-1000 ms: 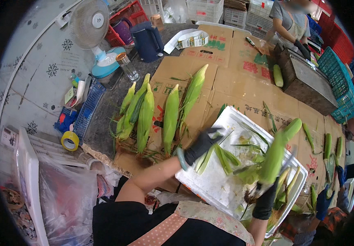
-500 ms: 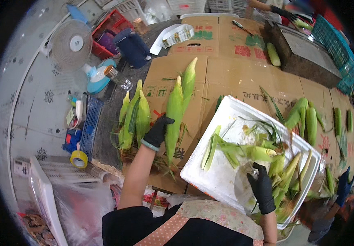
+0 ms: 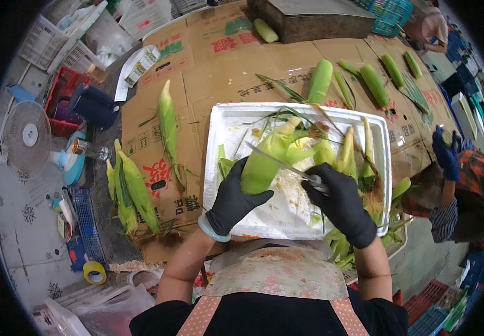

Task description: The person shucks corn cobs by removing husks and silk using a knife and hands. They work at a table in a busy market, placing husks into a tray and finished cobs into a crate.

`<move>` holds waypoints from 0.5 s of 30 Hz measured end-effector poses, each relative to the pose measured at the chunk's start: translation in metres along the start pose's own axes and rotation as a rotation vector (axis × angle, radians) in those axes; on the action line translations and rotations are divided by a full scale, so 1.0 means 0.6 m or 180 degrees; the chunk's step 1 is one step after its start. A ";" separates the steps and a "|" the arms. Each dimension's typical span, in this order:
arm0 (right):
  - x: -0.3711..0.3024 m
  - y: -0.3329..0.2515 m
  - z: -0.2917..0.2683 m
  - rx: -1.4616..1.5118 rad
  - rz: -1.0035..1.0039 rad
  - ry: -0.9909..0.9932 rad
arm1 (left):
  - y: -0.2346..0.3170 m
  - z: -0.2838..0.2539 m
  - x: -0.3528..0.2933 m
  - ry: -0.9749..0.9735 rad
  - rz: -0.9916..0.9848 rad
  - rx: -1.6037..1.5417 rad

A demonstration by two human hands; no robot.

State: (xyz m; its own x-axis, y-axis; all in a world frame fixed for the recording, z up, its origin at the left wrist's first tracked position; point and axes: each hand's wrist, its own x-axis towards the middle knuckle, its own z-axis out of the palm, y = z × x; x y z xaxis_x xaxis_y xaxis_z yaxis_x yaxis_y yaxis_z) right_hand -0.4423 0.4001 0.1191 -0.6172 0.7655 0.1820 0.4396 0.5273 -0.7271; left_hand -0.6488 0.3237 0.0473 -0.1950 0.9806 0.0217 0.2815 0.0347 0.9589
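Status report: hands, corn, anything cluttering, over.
Left hand gripping corn ear. Right hand holding knife, blade crossing ear in view. Green leaf scraps in white tray below.

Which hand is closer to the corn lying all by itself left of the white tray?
Left. The left hand, gripping another corn, is to the right of that lone corn; the right hand, holding a knife, is farther right.

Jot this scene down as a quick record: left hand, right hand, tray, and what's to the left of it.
Left hand: holding a green corn ear
Right hand: holding a knife, blade crossing in front of that ear
White tray: below the ear, green husk pieces inside
Left of tray: more ears, a fan, a dark jug
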 end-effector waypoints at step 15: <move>0.028 0.039 0.118 -0.0852 -0.0843 0.0131 | -0.017 -0.015 -0.063 -0.0411 -0.0132 -0.0032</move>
State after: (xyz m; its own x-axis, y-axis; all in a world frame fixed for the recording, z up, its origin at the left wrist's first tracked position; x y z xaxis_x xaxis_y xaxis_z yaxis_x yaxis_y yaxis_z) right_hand -0.4887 0.3992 0.0581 -0.7080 0.6011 0.3708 0.4267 0.7824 -0.4536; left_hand -0.6529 0.2844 0.0392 -0.0836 0.9950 -0.0538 0.2660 0.0743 0.9611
